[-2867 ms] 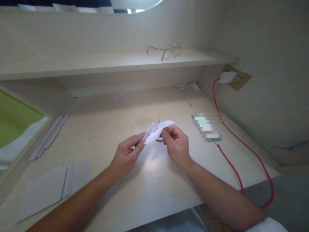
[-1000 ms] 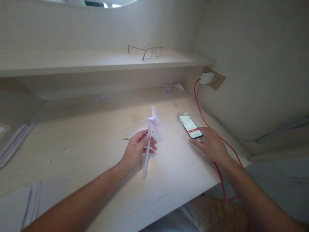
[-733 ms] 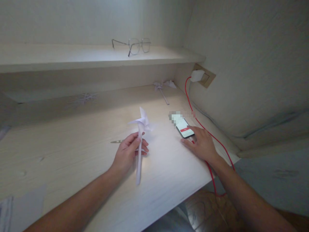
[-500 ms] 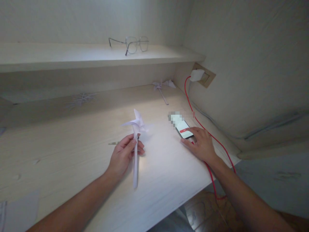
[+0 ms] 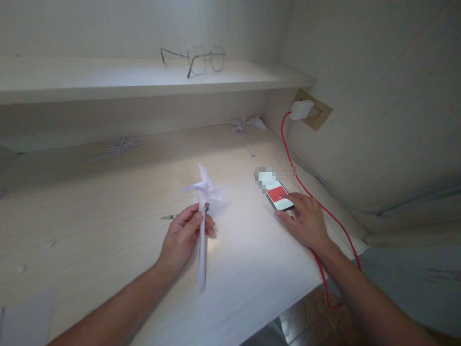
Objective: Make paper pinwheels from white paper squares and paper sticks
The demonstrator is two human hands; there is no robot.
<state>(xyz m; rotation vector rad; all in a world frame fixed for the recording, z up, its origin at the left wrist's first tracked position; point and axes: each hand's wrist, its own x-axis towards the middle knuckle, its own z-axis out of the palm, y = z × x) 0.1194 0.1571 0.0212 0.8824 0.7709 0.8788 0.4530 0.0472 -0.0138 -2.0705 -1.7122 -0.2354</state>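
Observation:
My left hand is closed around the stick of a white paper pinwheel, just under its folded blades, and holds it above the desk. Behind that hand lies a slim pointed metal tool, mostly hidden, perhaps scissors. To the right, a phone lies on the desk with a lit screen that is partly pixelated and shows a red area. My right hand is open at its lower end, one fingertip at the screen and the thumb by its near edge.
A second paper pinwheel lies at the back corner. Thin white paper strips are heaped at back left. Glasses rest on the shelf. A red cable runs from the charger past the desk's right edge. Paper lies front left.
A larger red area now shows on the phone screen under my right fingertip. The view has shifted slightly. My left hand still holds the pinwheel.

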